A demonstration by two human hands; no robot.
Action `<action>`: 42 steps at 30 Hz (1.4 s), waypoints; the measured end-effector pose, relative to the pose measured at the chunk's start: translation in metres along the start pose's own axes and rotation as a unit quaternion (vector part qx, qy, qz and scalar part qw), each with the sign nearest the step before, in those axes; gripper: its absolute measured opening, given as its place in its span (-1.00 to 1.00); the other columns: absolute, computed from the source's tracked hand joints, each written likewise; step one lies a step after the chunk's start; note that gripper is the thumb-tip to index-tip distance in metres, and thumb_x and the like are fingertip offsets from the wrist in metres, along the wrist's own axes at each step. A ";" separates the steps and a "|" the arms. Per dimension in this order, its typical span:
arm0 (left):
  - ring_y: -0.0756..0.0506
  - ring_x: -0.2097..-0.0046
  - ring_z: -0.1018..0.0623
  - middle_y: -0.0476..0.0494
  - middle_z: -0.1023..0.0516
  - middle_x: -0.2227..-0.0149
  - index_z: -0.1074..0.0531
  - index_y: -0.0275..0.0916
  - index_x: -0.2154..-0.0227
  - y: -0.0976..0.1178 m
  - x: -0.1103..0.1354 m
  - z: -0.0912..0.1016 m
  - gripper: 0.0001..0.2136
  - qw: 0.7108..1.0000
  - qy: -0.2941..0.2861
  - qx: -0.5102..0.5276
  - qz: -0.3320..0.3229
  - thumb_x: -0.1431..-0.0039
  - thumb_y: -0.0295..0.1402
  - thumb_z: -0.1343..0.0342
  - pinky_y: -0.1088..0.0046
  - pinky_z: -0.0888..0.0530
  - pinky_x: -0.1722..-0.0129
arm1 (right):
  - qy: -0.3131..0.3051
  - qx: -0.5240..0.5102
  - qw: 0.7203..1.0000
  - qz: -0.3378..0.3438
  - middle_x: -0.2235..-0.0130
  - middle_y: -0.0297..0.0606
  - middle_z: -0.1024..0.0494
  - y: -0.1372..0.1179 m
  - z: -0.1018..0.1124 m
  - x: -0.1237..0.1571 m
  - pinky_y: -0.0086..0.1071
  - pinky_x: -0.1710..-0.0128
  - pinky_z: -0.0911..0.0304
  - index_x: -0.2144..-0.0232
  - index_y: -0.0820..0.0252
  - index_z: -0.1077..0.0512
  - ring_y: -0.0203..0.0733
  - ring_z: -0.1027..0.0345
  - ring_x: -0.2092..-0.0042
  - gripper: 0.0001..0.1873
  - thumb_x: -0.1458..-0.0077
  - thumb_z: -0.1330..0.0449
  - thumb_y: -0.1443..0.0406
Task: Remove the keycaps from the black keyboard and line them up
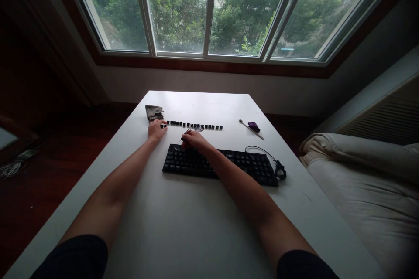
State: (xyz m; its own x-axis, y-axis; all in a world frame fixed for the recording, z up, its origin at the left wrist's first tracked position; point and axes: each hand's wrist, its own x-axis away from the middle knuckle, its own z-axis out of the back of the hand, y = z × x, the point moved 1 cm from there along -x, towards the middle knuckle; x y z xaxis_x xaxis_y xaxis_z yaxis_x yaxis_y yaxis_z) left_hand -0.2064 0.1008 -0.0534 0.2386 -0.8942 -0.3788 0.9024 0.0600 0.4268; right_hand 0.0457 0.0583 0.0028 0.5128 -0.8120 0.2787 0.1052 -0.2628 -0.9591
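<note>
A black keyboard (229, 163) lies across the white table (183, 226). Beyond it runs a row of several loose black keycaps (196, 125). My left hand (157, 130) rests at the row's left end, its fingers pinched on a keycap. My right hand (194, 140) sits over the keyboard's upper left part, closed around a thin wire keycap puller (193, 130) that points at the keys. Both forearms stretch forward over the table.
A crumpled grey cloth (153, 112) lies at the far left of the table. A thin brush (250, 129) and a purple object (253, 126) sit at the far right. The keyboard's coiled cable (278, 166) lies beside its right end. A pale sofa (366, 174) stands to the right.
</note>
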 end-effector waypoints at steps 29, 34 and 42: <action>-0.28 -0.06 -0.41 -0.20 -0.47 0.00 -0.58 -0.11 0.17 0.001 0.003 0.002 -0.80 1.000 0.008 0.028 -0.012 -0.15 -0.36 -0.14 0.15 -0.36 -0.11 | 0.003 -0.005 1.000 -0.001 0.58 -0.25 -0.56 -0.002 0.000 0.005 -0.38 0.41 -0.48 0.38 0.25 -0.38 -0.21 -0.51 0.52 -0.87 -0.24 -0.14 0.34; -0.28 -0.05 -0.41 -0.20 -0.48 0.01 -0.58 -0.10 0.17 0.001 0.003 0.002 -0.80 0.999 0.007 0.033 -0.007 -0.16 -0.37 -0.13 0.14 -0.37 -0.09 | 0.000 -0.003 1.000 0.001 0.56 -0.23 -0.57 -0.001 0.000 0.003 -0.37 0.40 -0.48 0.38 0.25 -0.38 -0.19 -0.52 0.50 -0.87 -0.23 -0.14 0.34; -0.29 -0.07 -0.41 -0.20 -0.48 0.00 -0.56 -0.11 0.14 0.003 0.003 0.004 -0.77 0.999 0.007 0.041 -0.005 -0.14 -0.38 -0.14 0.13 -0.36 -0.11 | 0.001 0.000 1.000 -0.003 0.58 -0.25 -0.56 0.000 0.000 0.000 -0.39 0.42 -0.47 0.38 0.24 -0.37 -0.21 -0.51 0.51 -0.88 -0.23 -0.15 0.34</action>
State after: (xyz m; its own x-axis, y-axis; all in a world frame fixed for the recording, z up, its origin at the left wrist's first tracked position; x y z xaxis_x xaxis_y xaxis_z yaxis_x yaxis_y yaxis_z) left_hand -0.2048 0.0962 -0.0503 0.2347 -0.8880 -0.3956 0.8723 0.0128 0.4888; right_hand 0.0460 0.0578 0.0025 0.5098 -0.8116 0.2852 0.1085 -0.2683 -0.9572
